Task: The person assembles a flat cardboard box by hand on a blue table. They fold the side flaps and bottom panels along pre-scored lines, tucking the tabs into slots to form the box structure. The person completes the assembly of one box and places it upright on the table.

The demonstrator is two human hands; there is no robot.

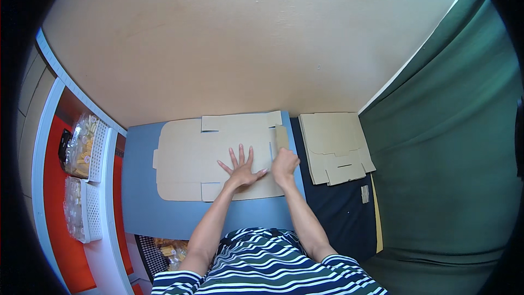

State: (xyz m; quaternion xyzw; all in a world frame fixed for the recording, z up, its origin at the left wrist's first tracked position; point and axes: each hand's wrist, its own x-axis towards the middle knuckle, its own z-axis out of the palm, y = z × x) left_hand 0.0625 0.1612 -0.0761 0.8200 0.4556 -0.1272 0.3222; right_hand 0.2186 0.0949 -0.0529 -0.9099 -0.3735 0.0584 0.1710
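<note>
Closest to my camera, a striped shirt point(267, 267) is filling the near edge. The left hand point(240, 175) is lying flat with its fingers spread wide, and it is holding nothing. The right hand point(285, 165) is curling up by the near part of a narrow brown flap point(281, 137); I cannot tell if it is pinching the flap or only pressing on it. Both hands are resting on one big cardboard sheet point(188, 153).

I am mostly watching how the flap is lying by the right hand. It is running near to far along the sheet's right end, and it is showing on the far side of that hand. The sheet is stretching the other way, its long side going left to right, so most of it is lying left of the right hand. The right hand is sitting nearer the flap; the left hand is resting on the near half, just to the left.

Under the sheet, a blue table top point(141, 175) is showing. Farther right, a stack of flat cardboard point(330, 136) is lying on dark cloth point(333, 210).
</note>
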